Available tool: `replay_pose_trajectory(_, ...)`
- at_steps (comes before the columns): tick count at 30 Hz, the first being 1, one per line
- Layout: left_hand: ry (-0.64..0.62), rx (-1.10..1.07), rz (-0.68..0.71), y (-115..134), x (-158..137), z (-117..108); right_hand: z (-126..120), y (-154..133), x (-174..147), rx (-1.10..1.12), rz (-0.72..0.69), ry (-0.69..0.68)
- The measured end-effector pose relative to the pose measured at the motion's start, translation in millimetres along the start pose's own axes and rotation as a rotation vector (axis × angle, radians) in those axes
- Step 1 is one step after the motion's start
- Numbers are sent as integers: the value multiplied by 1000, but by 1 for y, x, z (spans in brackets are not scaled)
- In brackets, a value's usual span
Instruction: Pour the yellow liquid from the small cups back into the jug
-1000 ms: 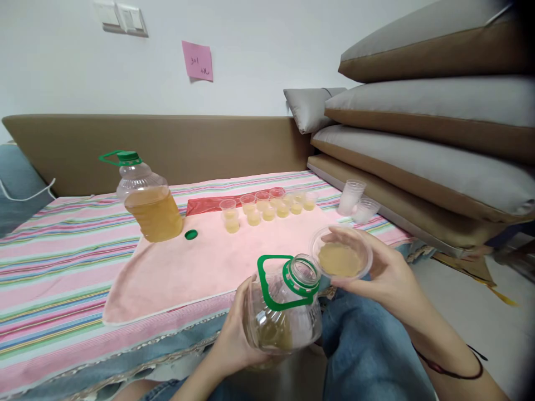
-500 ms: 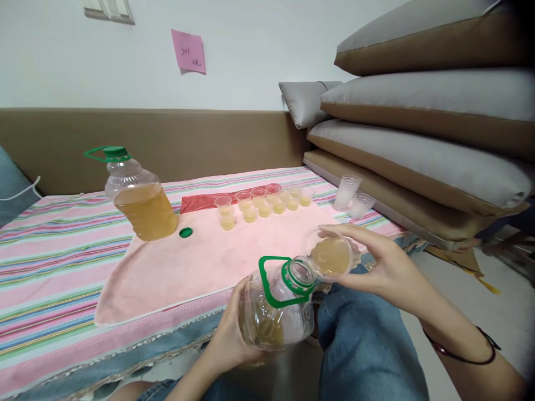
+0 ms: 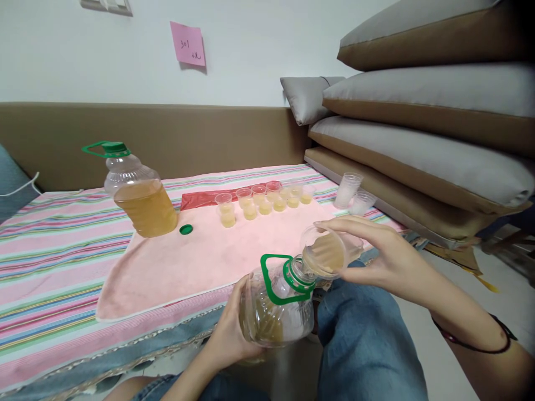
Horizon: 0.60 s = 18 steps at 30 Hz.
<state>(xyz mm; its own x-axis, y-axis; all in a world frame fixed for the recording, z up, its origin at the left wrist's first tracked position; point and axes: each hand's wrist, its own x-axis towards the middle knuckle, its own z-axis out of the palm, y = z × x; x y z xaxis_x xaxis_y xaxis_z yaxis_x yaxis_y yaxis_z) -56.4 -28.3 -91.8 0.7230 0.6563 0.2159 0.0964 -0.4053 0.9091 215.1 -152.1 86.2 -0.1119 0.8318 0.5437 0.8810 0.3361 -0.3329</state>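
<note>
My left hand (image 3: 236,328) grips the side of a clear plastic jug (image 3: 278,317) with a green handle ring at its neck. The jug is uncapped, leans to the right and holds some yellowish liquid. In my right hand (image 3: 376,250) is a clear plastic cup (image 3: 324,253), tipped on its side with its rim against the jug's mouth. Yellowish liquid lies along the cup's lower wall. On the pink towel (image 3: 175,278) several cups of yellow liquid (image 3: 264,205) stand in rows. A green cap (image 3: 186,229) lies left of them.
A second capped jug (image 3: 146,203), over half full, stands at the left on a striped cloth (image 3: 54,256). Stacked cups (image 3: 348,190) stand at the right beside piled grey cushions (image 3: 418,139). A red strip (image 3: 200,199) lies behind the cups.
My right hand has tipped the cup further over the jug's mouth, and the liquid inside has shifted toward the rim. The left hand keeps its hold on the jug.
</note>
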Motion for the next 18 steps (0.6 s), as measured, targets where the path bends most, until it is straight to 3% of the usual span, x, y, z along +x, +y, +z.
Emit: replay_pose_trajectory(18,-2,-69,-23,1,0,1,-6,-4,11,-89,-71,-68)
